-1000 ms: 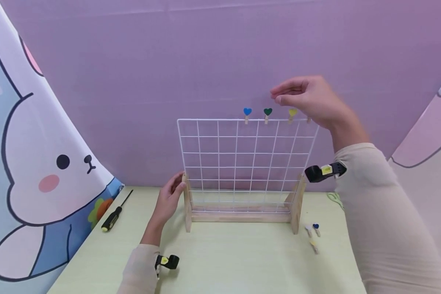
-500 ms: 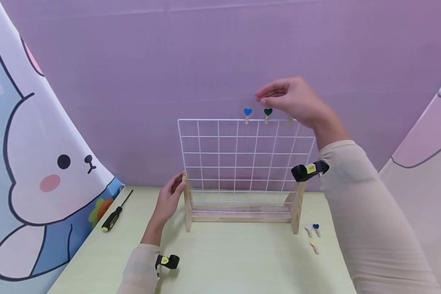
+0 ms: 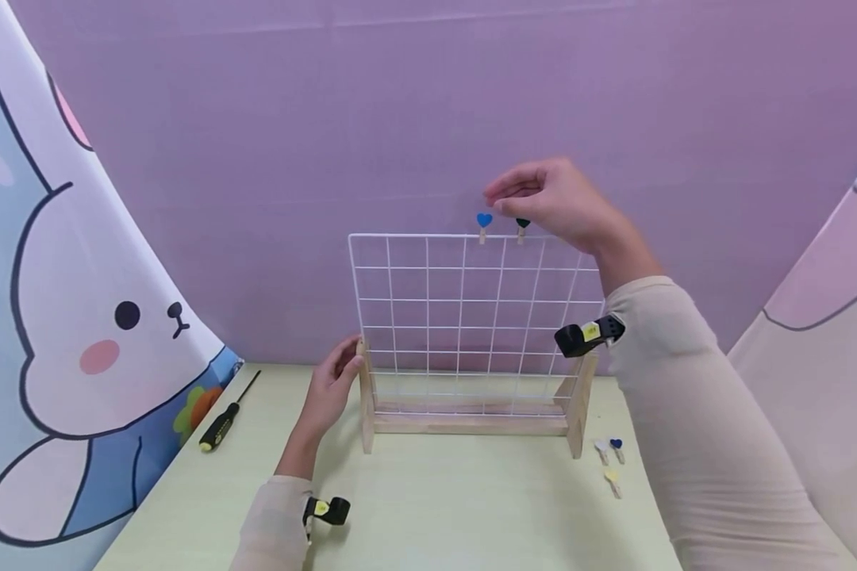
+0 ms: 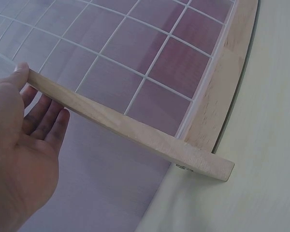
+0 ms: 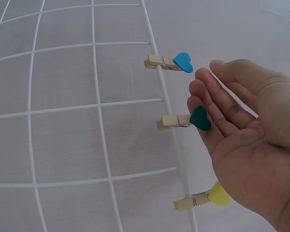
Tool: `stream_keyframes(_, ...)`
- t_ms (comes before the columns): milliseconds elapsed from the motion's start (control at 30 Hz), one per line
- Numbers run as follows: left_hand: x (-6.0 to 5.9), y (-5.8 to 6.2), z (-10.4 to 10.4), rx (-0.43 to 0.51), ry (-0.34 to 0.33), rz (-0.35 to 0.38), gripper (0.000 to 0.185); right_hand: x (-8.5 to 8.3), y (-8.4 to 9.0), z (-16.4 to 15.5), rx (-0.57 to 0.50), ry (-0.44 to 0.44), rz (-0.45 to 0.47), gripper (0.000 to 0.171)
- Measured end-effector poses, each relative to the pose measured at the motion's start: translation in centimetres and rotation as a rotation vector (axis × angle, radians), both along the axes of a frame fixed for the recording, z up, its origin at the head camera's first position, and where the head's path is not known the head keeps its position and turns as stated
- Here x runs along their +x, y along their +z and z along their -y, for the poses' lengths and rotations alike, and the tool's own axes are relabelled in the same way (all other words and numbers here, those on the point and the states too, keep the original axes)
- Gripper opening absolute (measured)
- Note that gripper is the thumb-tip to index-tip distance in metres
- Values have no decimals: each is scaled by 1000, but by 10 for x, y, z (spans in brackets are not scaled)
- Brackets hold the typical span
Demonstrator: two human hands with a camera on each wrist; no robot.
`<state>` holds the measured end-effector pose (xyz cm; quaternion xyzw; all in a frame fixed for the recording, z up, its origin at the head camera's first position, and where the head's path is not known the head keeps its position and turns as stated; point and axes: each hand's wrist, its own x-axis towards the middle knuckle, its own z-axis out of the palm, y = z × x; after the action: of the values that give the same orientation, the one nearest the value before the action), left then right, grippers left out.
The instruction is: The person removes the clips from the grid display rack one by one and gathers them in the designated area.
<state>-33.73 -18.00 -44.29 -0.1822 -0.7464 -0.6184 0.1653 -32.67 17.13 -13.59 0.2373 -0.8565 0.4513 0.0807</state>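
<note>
Clips: three loose ones (image 3: 609, 460) lie on the table (image 3: 471, 507) by the rack's right foot; three more sit pegged on the top wire of the grid (image 3: 464, 317), blue (image 5: 182, 62), green (image 5: 199, 118) and yellow (image 5: 217, 194). Near side first: left hand (image 3: 328, 392) rests against the left wooden post (image 4: 121, 126), thumb on its top end, fingers straight and relaxed behind it, gripping nothing. Brace looks light; a sideways push at the top could tip or slide the rack. Screwdriver (image 3: 220, 424) lies well off to the left, no hazard. Farther up, right hand (image 5: 246, 140) hovers at the top wire, fingers loosely extended, holding nothing, fingertips just beside green. Risks, as judged: a brush of the fingers could knock green or blue askew or off the wire; yellow sits close under the palm and could be swept loose unseen.
</note>
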Motion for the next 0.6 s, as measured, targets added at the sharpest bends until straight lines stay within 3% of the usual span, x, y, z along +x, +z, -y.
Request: stream_keyframes(600,2,1,-5,2,-6,-6,45,-5,-11,5,3,2,58,32)
